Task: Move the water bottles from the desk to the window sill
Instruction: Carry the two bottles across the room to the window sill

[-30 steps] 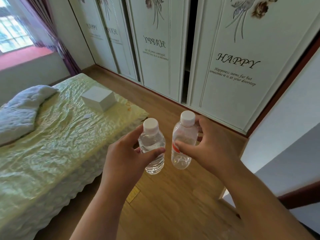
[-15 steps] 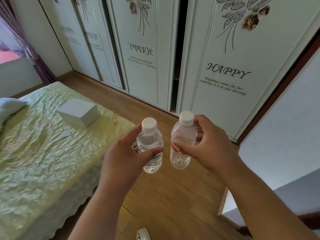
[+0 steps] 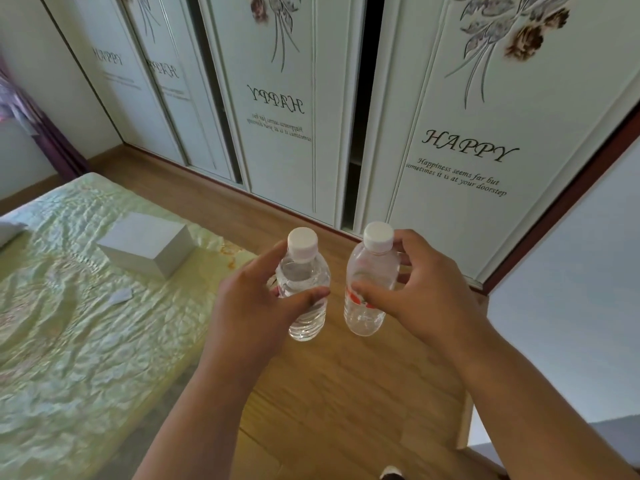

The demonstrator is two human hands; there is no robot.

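Two water bottles are held upright in the air above the wooden floor point(image 3: 332, 393), side by side and just apart, both with white caps. From the head view, the left hand point(image 3: 252, 306) curls round the clear bottle point(image 3: 304, 289), thumb across its front. The right hand point(image 3: 422, 292) grips the red-labelled bottle point(image 3: 367, 292) the same way. At left lies a bed point(image 3: 76, 341) with a white box point(image 3: 147, 244) on it; wardrobe doors point(image 3: 457, 133) stand behind.

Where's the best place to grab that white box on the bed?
Take the white rectangular box from above, fingers across its two long sides. It lies flat on the pale green quilted bed with bare cover around it, so both sides are free.
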